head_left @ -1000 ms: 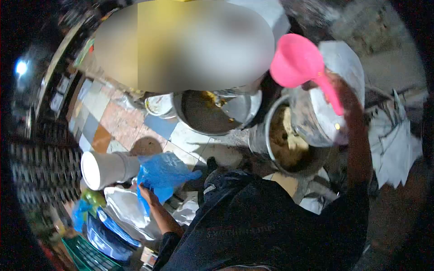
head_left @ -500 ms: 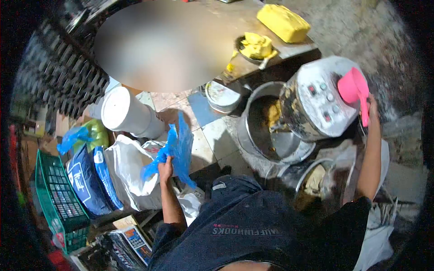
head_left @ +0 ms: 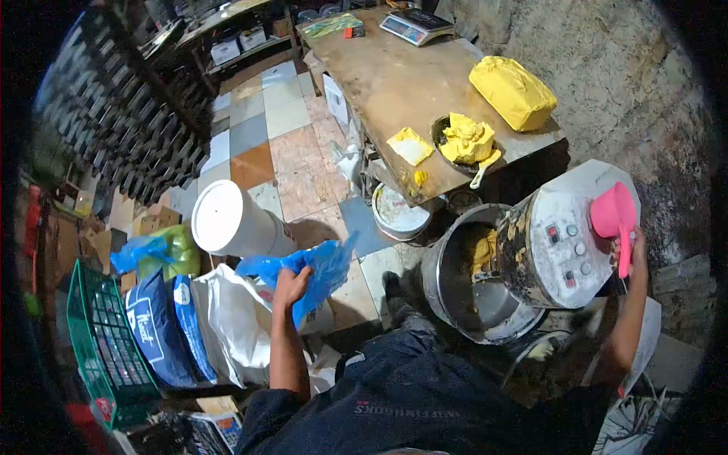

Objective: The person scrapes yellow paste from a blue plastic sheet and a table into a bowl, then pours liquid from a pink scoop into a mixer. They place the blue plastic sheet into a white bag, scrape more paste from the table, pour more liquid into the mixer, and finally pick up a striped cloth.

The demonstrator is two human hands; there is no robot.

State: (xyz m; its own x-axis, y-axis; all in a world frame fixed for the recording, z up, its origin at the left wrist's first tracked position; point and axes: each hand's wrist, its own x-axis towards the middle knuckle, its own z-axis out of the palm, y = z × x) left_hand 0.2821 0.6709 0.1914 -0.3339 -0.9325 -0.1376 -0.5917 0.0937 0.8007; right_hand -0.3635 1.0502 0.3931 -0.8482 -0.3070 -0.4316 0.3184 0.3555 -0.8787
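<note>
My left hand (head_left: 293, 287) is closed round a crumpled blue plastic bag (head_left: 322, 277), which hangs near the white lidded bucket (head_left: 220, 218). On the right, my right hand (head_left: 631, 250) is at the handle of a pink plastic scoop (head_left: 613, 211), its fingers closed there. The scoop is over the flour-dusted top of a mixer (head_left: 580, 227) with buttons and knobs. Beside the mixer head is a large metal bowl (head_left: 447, 280) with a yellowish mass inside.
A wooden table (head_left: 379, 76) bears a yellow wrapped block (head_left: 514, 92), a pan with yellow wrapping (head_left: 466, 140) and a scale (head_left: 417, 26). White sacks (head_left: 231, 318), blue bags (head_left: 155, 326) and a green crate (head_left: 106, 349) stand at the left. Another bucket (head_left: 398, 212) is under the table edge.
The view has shifted, so the table and floor show more fully. The blue bag has swung to the right and spread out sideways. Both hands keep their hold.
</note>
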